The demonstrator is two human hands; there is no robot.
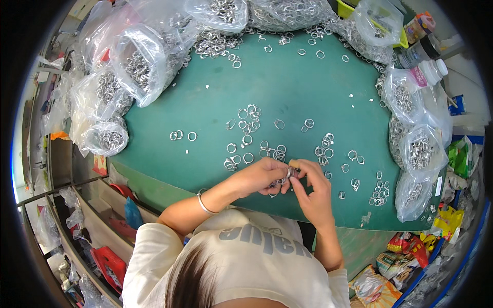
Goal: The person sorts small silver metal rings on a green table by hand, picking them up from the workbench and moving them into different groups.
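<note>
Both my hands meet over the near edge of the green table. My left hand (261, 177) is closed, its curled fingers holding several silver rings (280, 181). Thumb and fingertips of my right hand (314, 190) pinch at the same rings; a tan covering shows on one of its fingertips. Just beyond my hands lies a loose group of silver rings (272, 150). More rings (324, 150) lie right of my right hand, and another cluster (250, 117) sits farther off. Which ring each finger grips is partly hidden.
Clear plastic bags of rings (138, 69) line the table's left and far sides. More bags (421, 149) stand along the right edge, near a white-capped bottle (429, 73). Below left are shelf compartments with a red basket (109, 264). Colourful packets (408, 246) lie lower right.
</note>
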